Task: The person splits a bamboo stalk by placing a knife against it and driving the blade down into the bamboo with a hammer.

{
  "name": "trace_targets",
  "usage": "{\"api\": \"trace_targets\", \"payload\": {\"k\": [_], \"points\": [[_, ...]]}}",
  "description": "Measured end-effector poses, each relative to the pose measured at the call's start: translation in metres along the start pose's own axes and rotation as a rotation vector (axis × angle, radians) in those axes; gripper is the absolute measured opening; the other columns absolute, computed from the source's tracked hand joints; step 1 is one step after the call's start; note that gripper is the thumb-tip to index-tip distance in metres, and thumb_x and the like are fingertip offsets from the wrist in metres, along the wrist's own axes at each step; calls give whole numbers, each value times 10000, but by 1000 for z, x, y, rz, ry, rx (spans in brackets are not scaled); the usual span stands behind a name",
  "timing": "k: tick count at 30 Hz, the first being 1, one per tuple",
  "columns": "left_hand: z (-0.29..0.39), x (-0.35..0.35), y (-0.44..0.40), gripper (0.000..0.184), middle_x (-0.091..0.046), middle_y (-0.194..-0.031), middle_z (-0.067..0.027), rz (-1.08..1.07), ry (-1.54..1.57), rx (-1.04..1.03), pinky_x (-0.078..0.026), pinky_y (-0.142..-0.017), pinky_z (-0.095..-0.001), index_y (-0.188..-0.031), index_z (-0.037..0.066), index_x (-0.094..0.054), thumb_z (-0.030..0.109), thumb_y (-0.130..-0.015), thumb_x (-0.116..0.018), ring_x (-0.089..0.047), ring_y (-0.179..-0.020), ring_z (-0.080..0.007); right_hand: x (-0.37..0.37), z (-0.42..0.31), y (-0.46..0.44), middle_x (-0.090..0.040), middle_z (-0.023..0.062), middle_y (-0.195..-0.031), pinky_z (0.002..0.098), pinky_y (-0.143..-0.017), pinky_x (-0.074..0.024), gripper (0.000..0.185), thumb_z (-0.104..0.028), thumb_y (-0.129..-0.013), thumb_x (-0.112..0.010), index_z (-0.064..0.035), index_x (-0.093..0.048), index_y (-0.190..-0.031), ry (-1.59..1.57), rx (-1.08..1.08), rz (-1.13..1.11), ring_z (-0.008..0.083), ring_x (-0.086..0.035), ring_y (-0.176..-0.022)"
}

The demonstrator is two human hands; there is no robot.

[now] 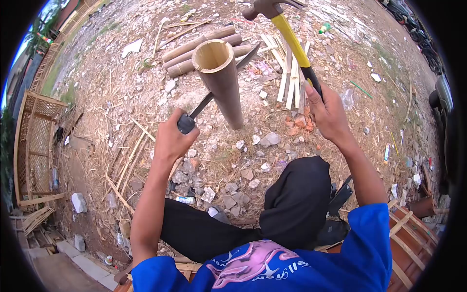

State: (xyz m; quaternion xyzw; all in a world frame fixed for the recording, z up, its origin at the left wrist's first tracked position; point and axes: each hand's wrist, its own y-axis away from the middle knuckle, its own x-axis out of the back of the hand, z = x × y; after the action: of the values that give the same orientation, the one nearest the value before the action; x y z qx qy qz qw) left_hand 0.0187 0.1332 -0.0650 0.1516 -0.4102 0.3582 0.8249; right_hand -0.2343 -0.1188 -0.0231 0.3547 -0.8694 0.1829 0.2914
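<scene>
My left hand (173,136) is wrapped round the dark handle of a long blade (203,104). The blade slants up to the right and passes behind an upright bamboo tube (226,95), its tip showing on the tube's far side. The tube stands on the ground with its pale, hollow end facing up. In my right hand (326,111) is a hammer (292,41) with a yellow and black handle, raised to the right of the tube, its metal head apart from tube and blade.
Several bamboo poles (184,55) lie behind the tube, with split strips (291,80) to their right. Broken bricks (299,124) and stones (270,139) are scattered in front. A lattice frame (39,146) stands at the left. Parked vehicles line the right edge.
</scene>
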Motion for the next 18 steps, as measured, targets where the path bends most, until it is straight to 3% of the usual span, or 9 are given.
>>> {"api": "trace_targets", "payload": {"k": [2,6,9,12,13,15,17,18], "points": [[0,1,2,335,-714,-777,-159,-11,9,13,-547,-692,-402,-983,41,-616,218,-728,-744,-715,-720,-313,-9,1,2,-548,147,-653,415,-581,-433,490,-484,-1028,-488,-2,-566,-983,-62,16,-28,281,-580,-599],[-1,4,1,346,-715,-782,-156,-2,-13,29,-546,-693,-401,-989,36,-612,218,-728,-747,-715,-723,-305,-24,25,1,-577,166,-680,440,-626,-445,473,-478,-1031,-475,-19,-586,-1037,241,-80,-188,304,-596,-638],[-3,2,-1,344,-715,-783,-157,6,-2,26,-545,-687,-401,-988,39,-611,219,-729,-747,-715,-722,-305,4,-13,-10,-518,128,-633,417,-574,-402,519,-521,-1029,-460,-16,-567,-969,91,26,-29,252,-513,-576],[2,3,-1,337,-714,-781,-160,-6,2,40,-545,-686,-399,-986,42,-612,217,-732,-747,-714,-722,-312,36,-70,-15,-359,-86,-579,215,-416,-251,438,-453,-1060,-452,-80,-536,-847,-418,279,161,8,-316,-471],[4,3,-2,335,-713,-781,-161,-7,3,48,-545,-687,-397,-986,43,-612,216,-732,-747,-713,-722,-315,47,-70,-16,-360,-70,-604,204,-422,-312,400,-422,-1082,-393,-55,-506,-969,-476,383,149,19,-313,-459],[5,3,-4,342,-713,-786,-171,-16,-8,42,-546,-692,-409,-994,47,-612,229,-736,-743,-711,-727,-330,38,-53,-21,-387,-38,-606,222,-462,-343,415,-413,-1085,-379,-39,-531,-989,-531,454,150,42,-345,-465],[5,4,-4,350,-711,-790,-182,-40,-47,33,-546,-697,-427,-1001,51,-609,244,-740,-739,-708,-735,-349,-11,10,-18,-492,53,-626,328,-532,-404,452,-425,-1064,-427,-4,-563,-971,-132,283,7,146,-474,-533],[7,4,-6,355,-710,-791,-189,-57,-79,21,-545,-699,-439,-1005,53,-607,253,-742,-737,-706,-741,-361,-34,38,-15,-570,121,-645,405,-580,-443,476,-433,-1047,-462,20,-581,-961,280,112,-85,226,-565,-591]]}}
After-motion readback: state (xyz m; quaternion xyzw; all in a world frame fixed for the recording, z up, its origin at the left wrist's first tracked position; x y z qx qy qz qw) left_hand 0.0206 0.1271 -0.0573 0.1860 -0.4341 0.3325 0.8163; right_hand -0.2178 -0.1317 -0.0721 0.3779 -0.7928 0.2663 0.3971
